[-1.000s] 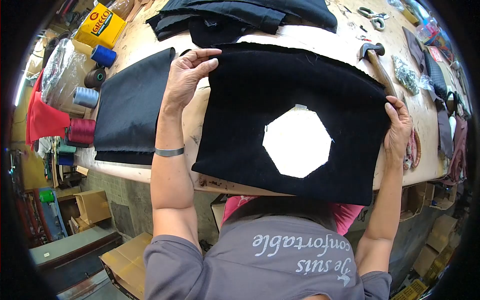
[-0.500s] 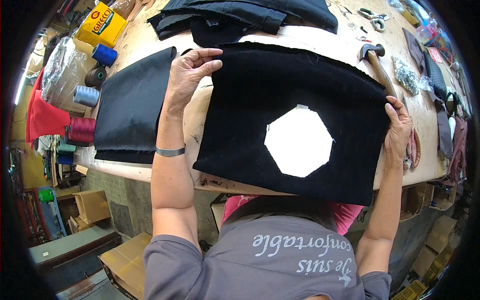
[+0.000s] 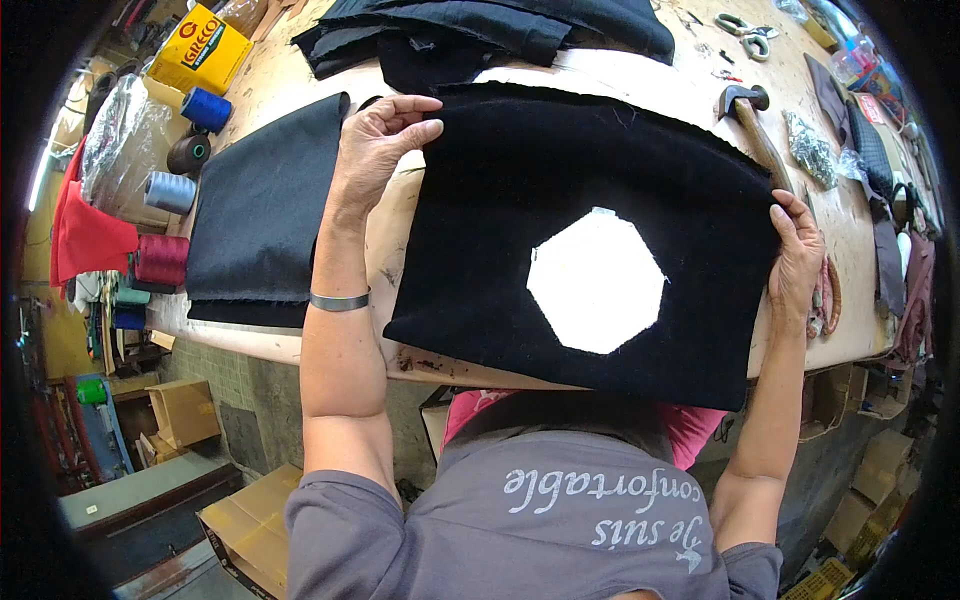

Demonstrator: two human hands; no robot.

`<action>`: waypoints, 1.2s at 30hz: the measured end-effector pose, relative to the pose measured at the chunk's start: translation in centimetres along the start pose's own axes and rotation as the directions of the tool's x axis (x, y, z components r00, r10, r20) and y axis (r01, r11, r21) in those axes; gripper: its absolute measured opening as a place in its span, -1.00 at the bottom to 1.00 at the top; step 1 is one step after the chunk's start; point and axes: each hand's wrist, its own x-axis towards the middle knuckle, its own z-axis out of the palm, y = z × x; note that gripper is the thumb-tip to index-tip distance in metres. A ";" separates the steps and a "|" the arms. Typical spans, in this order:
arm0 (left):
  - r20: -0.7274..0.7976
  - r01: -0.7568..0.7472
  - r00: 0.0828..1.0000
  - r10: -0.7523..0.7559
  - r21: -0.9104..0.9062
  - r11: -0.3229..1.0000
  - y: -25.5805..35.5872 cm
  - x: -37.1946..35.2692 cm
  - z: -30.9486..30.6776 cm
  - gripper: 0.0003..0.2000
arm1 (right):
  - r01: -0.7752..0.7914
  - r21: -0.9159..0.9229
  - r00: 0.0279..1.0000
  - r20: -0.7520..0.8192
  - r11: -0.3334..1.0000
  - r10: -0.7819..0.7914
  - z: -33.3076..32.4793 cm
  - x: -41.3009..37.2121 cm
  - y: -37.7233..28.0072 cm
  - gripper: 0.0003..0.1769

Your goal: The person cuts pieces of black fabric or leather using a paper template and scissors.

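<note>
A piece of black cloth (image 3: 480, 250) lies spread over the front of the table, its lower edge reaching past the table edge toward my body. On it rests a white octagonal piece (image 3: 597, 285), right of the cloth's middle, with a small grey tab at its top. My left hand (image 3: 385, 145) pinches the cloth's upper left corner between thumb and fingers. At the upper right corner, my right hand (image 3: 797, 245) grips the cloth's edge, thumb and fingers closed on it. Neither hand touches the white piece.
Folded dark cloth (image 3: 265, 205) lies to the left, and more dark fabric (image 3: 500, 35) at the back. Thread spools (image 3: 170, 192) and a yellow box (image 3: 200, 50) line the left side. A hammer (image 3: 755, 135), scissors (image 3: 745, 35) and a bag of small parts (image 3: 810, 150) lie right.
</note>
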 end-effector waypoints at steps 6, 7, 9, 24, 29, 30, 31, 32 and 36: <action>-0.030 -0.047 0.998 0.046 -0.037 0.998 -0.2 0.2 0.3 -0.83 | -0.004 0.002 1.000 0.010 1.000 0.003 -0.2 0.1 0.2 -0.79; -0.025 -0.047 0.999 0.046 -0.052 0.998 -0.2 0.3 0.3 -0.83 | -0.005 0.005 1.000 0.014 1.000 0.005 -0.3 0.2 0.3 -0.79; -0.014 -0.032 0.999 0.031 -0.072 0.997 -0.3 0.3 0.3 -0.83 | -0.008 0.009 1.000 0.016 1.000 0.008 -0.4 0.2 0.4 -0.78; -0.236 -0.127 0.968 0.081 -0.188 0.974 1.8 0.1 -2.2 -0.89 | 0.222 -0.068 0.974 0.049 0.973 -0.219 1.8 -1.0 -4.2 -0.71; -0.242 -0.204 0.960 0.142 -0.252 0.946 1.5 0.4 -3.6 -0.88 | 0.206 0.075 0.975 0.069 0.976 -0.211 2.4 -1.7 -5.7 -0.68; -0.233 -0.205 0.962 0.146 -0.254 0.945 1.6 0.3 -3.5 -0.88 | 0.205 0.065 0.975 0.071 0.977 -0.210 2.4 -1.8 -5.7 -0.70; -0.240 -0.208 0.960 0.148 -0.248 0.946 1.7 0.4 -3.4 -0.87 | 0.204 0.055 0.975 0.074 0.977 -0.208 2.4 -1.8 -5.7 -0.71; -0.248 -0.209 0.957 0.148 -0.242 0.948 1.9 0.3 -3.3 -0.87 | 0.201 0.045 0.976 0.080 0.979 -0.204 2.2 -1.9 -5.6 -0.73; -0.239 -0.200 0.960 0.142 -0.236 0.951 1.9 0.3 -3.3 -0.88 | 0.168 -0.028 0.982 0.088 0.985 -0.165 1.9 -2.1 -5.4 -0.80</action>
